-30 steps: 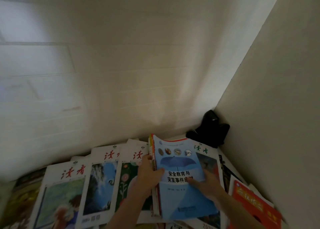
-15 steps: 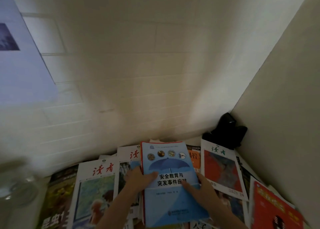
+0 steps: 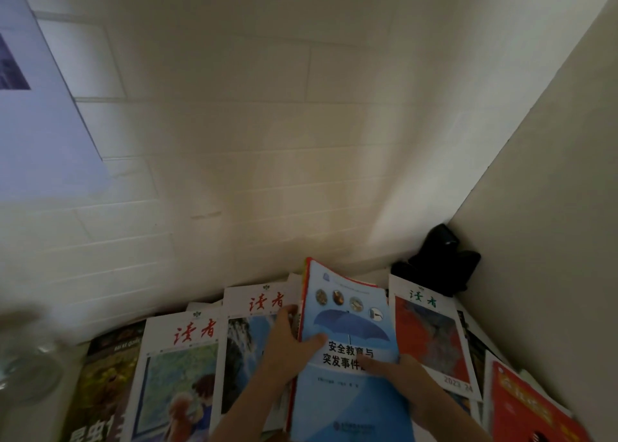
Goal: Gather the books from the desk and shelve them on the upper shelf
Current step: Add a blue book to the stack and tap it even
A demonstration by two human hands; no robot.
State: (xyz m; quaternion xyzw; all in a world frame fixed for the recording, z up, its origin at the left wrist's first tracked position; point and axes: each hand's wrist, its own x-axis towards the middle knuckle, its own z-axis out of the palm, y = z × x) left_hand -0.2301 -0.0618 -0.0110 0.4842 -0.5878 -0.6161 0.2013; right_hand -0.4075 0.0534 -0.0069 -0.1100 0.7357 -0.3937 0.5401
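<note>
Both hands hold a small stack of books topped by a blue book (image 3: 347,351) with an umbrella on its cover, its far edge tipped up toward the white brick wall (image 3: 234,174). The left hand (image 3: 287,348) clasps the stack's left edge, thumb lying across the blue cover and fingers wrapped around the red and yellow spines beneath, so that grip is closed on the stack. The right hand (image 3: 408,381) presses down on the cover's lower right with the fingers spread flat; whether anything curls under the edge is hard to tell from this angle. Around the stack, magazines cover the tabletop: two with red titles (image 3: 187,351) lie to the left, one with a green title and a red picture (image 3: 431,334) lies just to the right, and a bright red-orange book (image 3: 528,408) sits at the lower right. A dark nature book (image 3: 103,374) lies at the far left. A black object (image 3: 438,264) sits in the corner against the side panel (image 3: 551,207). A blurred glass item (image 3: 26,358) shows at the left edge.
</note>
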